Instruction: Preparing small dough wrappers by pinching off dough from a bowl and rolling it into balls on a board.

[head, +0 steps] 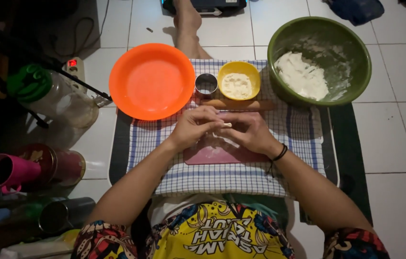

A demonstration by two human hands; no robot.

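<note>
Both hands meet over the pink board [212, 156]. The left hand [194, 125] and right hand [250, 132] pinch a small pale piece of dough [227, 125] between their fingertips, fingers closed narrow on it, just above the board's far edge. How much dough is folded inside the fingers cannot be seen.

Judgement on the step: the piece is small and soft, so light, even pressure from both sides should shape it without tearing; working low over the board keeps any dropped bit on a floured surface. The flour in the yellow bowl [239, 80] is within reach should the dough stick.

Surface: a checked cloth [299, 129] on a dark mat over a white tile floor [399, 144]. Beyond the board lie a rolling pin [255, 104], a metal ring cutter [206, 85], an orange plate [151, 80] and a green bowl [319, 60] holding more dough. Room dim; jars and cups stand at the person's left, a lit power strip [75, 67] near them
</note>
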